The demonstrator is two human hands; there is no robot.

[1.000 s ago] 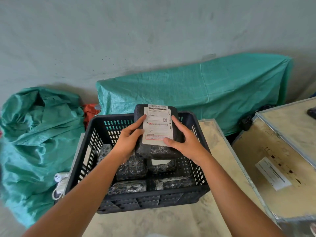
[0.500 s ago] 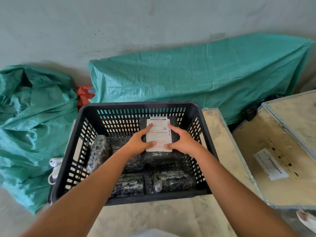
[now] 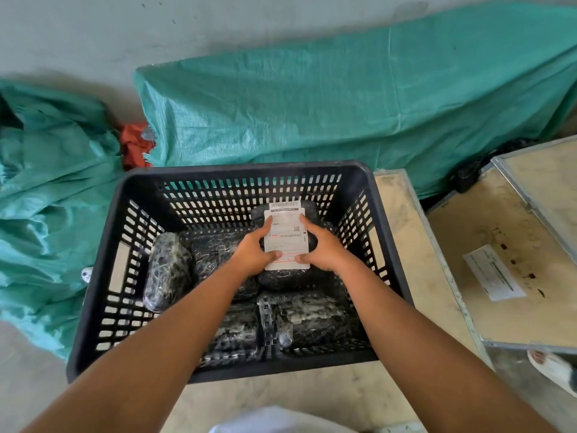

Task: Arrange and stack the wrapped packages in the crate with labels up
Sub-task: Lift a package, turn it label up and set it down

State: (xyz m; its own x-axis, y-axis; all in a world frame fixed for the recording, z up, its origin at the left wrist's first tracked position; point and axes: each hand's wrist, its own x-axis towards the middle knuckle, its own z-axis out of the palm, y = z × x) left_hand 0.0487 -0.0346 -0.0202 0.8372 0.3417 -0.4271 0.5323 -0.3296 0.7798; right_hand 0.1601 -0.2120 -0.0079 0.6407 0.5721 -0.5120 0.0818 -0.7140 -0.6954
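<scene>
Reaching into the black crate (image 3: 93, 295), both hands gripped one wrapped package (image 3: 290, 276) from either side in the head view. The left hand (image 3: 254, 256) clasped its left edge, thumb lying across the lower part of the white label (image 3: 285, 235); the right hand (image 3: 321, 250) clasped the right edge, its thumb also on the label's lower part. That label faced up, a barcode strip showing at its far end beyond the fingertips. The held package sat toward the far right of the crate's interior, resting on or just above other wrapped packages; I could not tell which.

Left of the left hand, a wrapped bundle (image 3: 167, 273) leaned on edge against the crate's left wall. Below the wrists, nearer the person, two more dark packages (image 3: 315, 317) lay flat along the near wall, partly hidden by the forearms. No labels showed on these.

The crate stood on a pale tabletop (image 3: 396, 214). Right of the right hand, a wooden case (image 3: 499, 239) with metal edging carried a paper slip (image 3: 493, 273). Beyond the hands, green tarpaulin (image 3: 343, 98) was draped against the wall, with another heap (image 3: 53, 182) far to the left and red cloth (image 3: 134, 145) between them.
</scene>
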